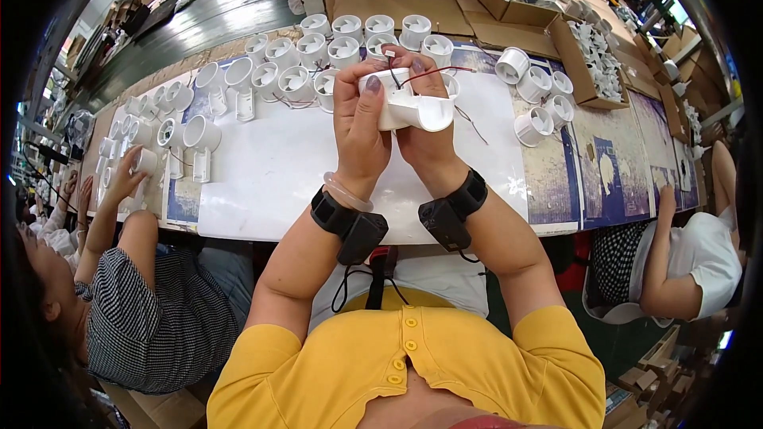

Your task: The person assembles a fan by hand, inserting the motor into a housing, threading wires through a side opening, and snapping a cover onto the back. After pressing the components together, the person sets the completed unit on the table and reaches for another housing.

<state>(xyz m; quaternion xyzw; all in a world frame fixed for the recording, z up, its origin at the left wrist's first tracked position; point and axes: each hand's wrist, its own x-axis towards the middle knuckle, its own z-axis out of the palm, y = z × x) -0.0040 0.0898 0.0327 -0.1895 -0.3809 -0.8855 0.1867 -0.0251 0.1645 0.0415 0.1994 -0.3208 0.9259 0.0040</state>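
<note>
Centrally, the left hand (359,123) and right hand (431,139) are clasped together on a white plastic housing (413,111), raised above a white sheet (278,183). A dark red wire (433,72) trails rightward from the grip. Just beyond it stand rows of white fan cylinders (344,51); to its right lie a smaller cluster (534,124) and, farther off, a carton (571,71) of small white parts. Well to its left, a co-worker's hand (125,176) touches another cylinder (145,160).
</note>
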